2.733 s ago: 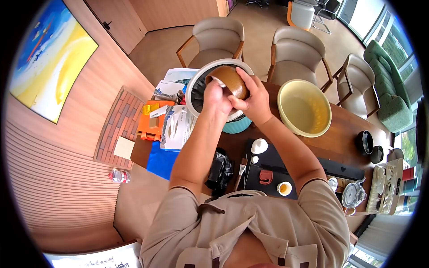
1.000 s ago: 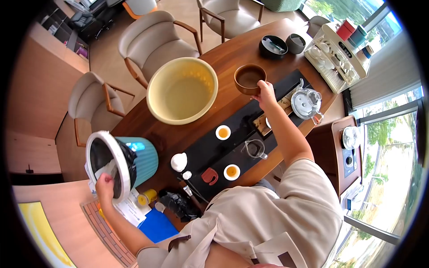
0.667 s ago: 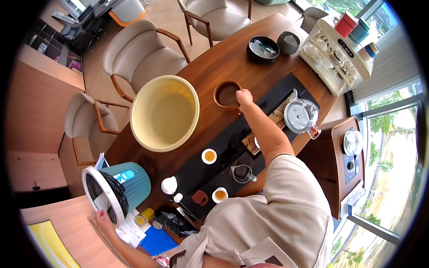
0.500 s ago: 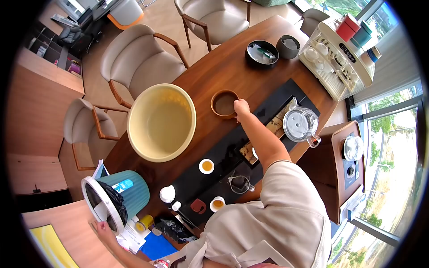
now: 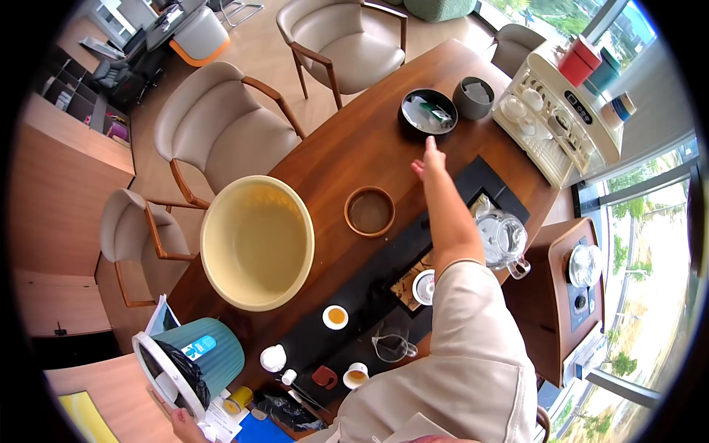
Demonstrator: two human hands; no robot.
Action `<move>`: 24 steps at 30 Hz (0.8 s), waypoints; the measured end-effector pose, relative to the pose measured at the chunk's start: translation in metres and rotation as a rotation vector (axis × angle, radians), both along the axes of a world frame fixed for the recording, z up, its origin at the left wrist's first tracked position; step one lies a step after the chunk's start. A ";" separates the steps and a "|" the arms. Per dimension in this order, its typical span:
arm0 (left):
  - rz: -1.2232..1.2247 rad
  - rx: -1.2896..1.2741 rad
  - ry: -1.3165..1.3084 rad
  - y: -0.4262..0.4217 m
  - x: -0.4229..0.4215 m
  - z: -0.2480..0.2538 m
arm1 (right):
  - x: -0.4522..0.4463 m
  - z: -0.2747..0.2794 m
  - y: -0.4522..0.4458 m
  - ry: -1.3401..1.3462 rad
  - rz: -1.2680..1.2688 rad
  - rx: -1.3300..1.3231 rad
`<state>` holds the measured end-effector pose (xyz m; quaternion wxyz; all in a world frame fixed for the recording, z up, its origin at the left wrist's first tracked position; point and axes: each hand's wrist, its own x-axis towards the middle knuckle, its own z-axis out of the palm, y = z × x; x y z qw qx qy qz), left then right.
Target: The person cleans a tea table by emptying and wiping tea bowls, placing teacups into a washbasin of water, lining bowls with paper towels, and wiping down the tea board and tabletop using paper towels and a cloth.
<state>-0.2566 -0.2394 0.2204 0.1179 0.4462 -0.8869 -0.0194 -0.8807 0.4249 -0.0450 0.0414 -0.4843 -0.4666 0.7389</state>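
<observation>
At the far left, a teal waste bin (image 5: 221, 348) with a ribbed wall and a blue label has its mouth facing the lower left of the view; a thick pale rim rings the opening, a black liner is folded over it, and a white piece of paper shows inside. The person's left hand (image 5: 185, 427) is at the lower side of that rim, partly cut off by the view's edge, so whether its fingers pinch anything cannot be told.

Next comes a large cream basin (image 5: 255, 255), round and deep, its inner wall mottled yellow. To its right, a brown bowl (image 5: 369, 212) stands upright on the tabletop (image 5: 332, 173), its rim a lighter brown than the shaded, plain inside. Below, on a black mat, are a white cup (image 5: 355, 376) of amber liquid and a clear glass pitcher (image 5: 394, 345).

Farther right and up, a black bowl (image 5: 428, 114), round and glossy, holds crumpled clear and white wrappers with a green patch. The right hand (image 5: 431, 161) reaches to its near rim, fingers stretched forward, thumb spread away, grasping nothing; contact cannot be told. A grey pot (image 5: 473, 98) stands just beside the bowl.
</observation>
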 end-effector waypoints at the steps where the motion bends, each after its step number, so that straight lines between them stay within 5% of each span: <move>1: 0.232 0.070 -0.243 0.083 -0.060 0.051 | -0.009 -0.001 0.012 0.047 -0.035 -0.031; 8: 0.314 -0.009 -0.422 0.088 -0.043 0.052 | -0.050 -0.013 0.045 0.222 -0.012 -0.108; 9: 0.039 0.049 -0.042 0.013 0.022 0.007 | -0.048 -0.005 0.044 0.180 0.020 -0.084; 10: 0.048 0.049 -0.049 0.024 0.016 0.013 | -0.046 -0.008 0.041 0.172 0.028 -0.085; 12: 0.036 -0.077 -0.055 0.043 -0.009 0.025 | -0.033 -0.012 0.038 0.178 0.035 -0.007; 16: -0.189 0.058 0.421 0.037 -0.056 0.020 | 0.009 0.009 0.019 0.154 0.087 0.206; 18: -0.215 0.116 0.409 0.084 -0.120 0.040 | 0.034 0.033 0.009 0.155 0.090 0.244; 24: -0.845 0.110 0.299 0.229 -0.271 0.057 | 0.117 0.140 -0.029 0.385 0.466 0.066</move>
